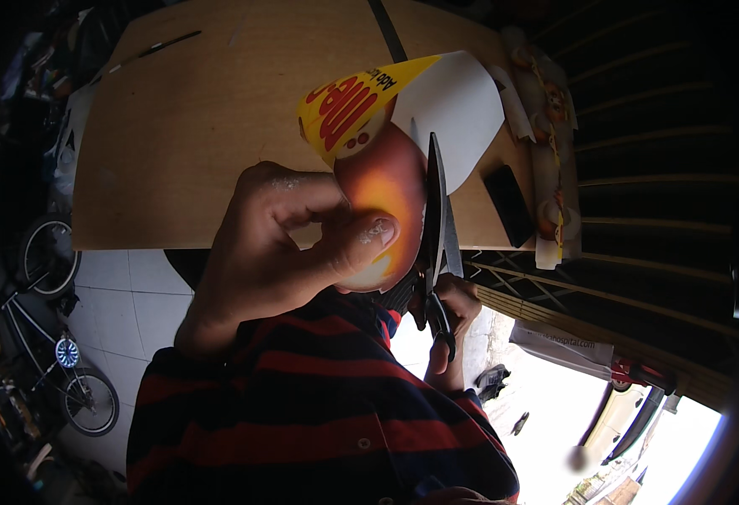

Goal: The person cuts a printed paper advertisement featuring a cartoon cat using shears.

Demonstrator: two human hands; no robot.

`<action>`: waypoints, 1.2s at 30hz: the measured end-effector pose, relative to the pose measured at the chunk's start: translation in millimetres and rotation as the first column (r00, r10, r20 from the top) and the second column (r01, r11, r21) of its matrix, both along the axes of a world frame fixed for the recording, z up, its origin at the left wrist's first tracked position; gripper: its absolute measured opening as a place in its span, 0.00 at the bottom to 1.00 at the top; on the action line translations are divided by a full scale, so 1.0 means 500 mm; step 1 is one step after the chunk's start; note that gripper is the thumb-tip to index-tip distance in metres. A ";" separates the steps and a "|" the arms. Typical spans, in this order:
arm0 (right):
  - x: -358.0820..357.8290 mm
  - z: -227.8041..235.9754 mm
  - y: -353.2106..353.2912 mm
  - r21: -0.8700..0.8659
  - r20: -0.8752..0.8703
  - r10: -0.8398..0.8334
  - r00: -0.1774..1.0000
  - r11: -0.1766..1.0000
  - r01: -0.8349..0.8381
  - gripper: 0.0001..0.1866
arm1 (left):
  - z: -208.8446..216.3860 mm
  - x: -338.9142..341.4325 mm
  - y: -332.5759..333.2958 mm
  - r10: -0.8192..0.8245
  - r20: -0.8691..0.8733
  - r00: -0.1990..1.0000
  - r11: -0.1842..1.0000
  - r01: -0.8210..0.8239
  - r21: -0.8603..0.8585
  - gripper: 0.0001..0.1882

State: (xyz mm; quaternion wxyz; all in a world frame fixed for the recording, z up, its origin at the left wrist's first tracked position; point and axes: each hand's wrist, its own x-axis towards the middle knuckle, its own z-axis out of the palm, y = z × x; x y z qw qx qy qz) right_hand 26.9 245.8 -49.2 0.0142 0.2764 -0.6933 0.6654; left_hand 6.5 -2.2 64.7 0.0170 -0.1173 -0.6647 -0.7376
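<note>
My left hand pinches a sheet of printed paper between thumb and fingers, holding it up in front of my chest. The sheet has a brown-orange picture, a yellow band with red lettering, and a curled white back. In my right hand, the fingers are wrapped round the black handles of a pair of scissors. Its blades point away from me, spread a little, along the right edge of the brown-orange picture. Part of one blade is hidden behind the other, and the right hand is partly in shadow.
Beyond my hands is a wooden table, with a dark phone-like slab near its right edge. Printed paper strips lie along that edge. A thin dark pen-like stick lies far left. A bicycle stands left; slatted dark metalwork rises right.
</note>
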 end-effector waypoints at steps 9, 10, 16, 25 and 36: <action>-0.001 -0.005 0.007 -0.012 0.005 0.017 1.000 1.000 -0.017 0.46 | -0.008 -0.004 -0.001 0.032 -0.071 0.997 0.999 -0.034 -0.027 0.13; 0.000 -0.004 0.007 -0.011 0.008 0.015 1.000 1.000 -0.015 0.46 | -0.008 -0.004 0.000 0.037 -0.067 0.997 0.999 -0.039 -0.023 0.13; -0.001 -0.006 0.008 0.037 0.020 0.033 0.999 0.999 -0.033 0.48 | -0.022 -0.006 -0.004 0.095 -0.072 0.993 0.990 -0.101 -0.096 0.13; 0.006 -0.040 0.054 0.106 -0.004 0.176 0.984 0.979 -0.175 0.50 | -0.023 -0.017 -0.033 0.230 -0.128 0.965 0.969 -0.239 -0.061 0.09; 0.014 0.011 0.062 -0.002 0.265 0.199 0.943 0.978 -0.206 0.48 | -0.020 -0.016 -0.046 0.188 -0.162 0.969 0.976 -0.203 -0.076 0.08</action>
